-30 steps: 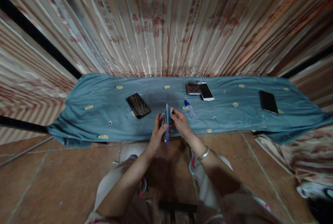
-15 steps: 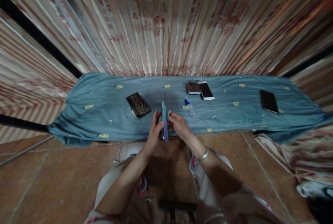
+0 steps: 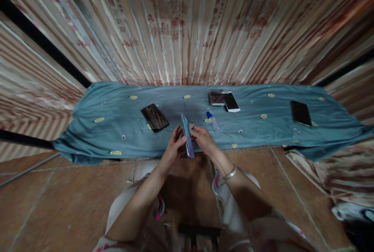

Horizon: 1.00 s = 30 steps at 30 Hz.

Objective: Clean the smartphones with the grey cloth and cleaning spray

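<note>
Blue-edged phone (image 3: pixel 187 141) stands on edge over the near hem of the teal cloth (image 3: pixel 117 127), my left hand (image 3: pixel 172 151) clamped round it. My right hand (image 3: pixel 204 141) pinches a small pale wipe (image 3: pixel 191 127) against the phone's face.

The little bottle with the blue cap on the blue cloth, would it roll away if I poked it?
Probably a little. The little bottle lies on its side and looks round, so a sideways poke could roll it. The soft blue cloth would likely slow it. It looks small and clear, so probably light.
</note>
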Available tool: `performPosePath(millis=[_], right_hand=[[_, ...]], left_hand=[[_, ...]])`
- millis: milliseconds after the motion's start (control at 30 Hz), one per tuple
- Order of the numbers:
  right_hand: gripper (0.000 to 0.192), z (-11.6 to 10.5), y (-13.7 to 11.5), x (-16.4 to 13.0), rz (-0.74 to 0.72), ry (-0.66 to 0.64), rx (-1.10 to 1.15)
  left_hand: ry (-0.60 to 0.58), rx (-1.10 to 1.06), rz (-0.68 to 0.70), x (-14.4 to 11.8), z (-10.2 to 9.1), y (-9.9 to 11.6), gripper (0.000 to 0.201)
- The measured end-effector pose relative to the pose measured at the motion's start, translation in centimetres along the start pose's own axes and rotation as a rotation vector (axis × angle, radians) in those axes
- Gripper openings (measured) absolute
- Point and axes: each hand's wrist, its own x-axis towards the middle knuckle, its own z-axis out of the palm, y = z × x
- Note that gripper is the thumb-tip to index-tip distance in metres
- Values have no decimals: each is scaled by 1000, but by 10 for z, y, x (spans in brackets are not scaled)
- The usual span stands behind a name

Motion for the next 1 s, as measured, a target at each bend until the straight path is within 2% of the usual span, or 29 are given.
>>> performPosePath(millis=[300, 567, 733, 1000], right_hand=[[37, -3, -2, 0, -21, -42, -53], [36, -2, -4, -2, -22, -80, -45], [38, 0, -4, -6, 25, -115, -30], [41, 2, -1, -6, 43, -144, -69]], left_hand=[[-12, 151, 11, 2, -6, 0, 78], [-30, 122, 125, 10, -10, -7, 76], [-33, 107, 118, 8, -8, -1, 83], [34, 32, 56, 5, -9, 7, 120]])
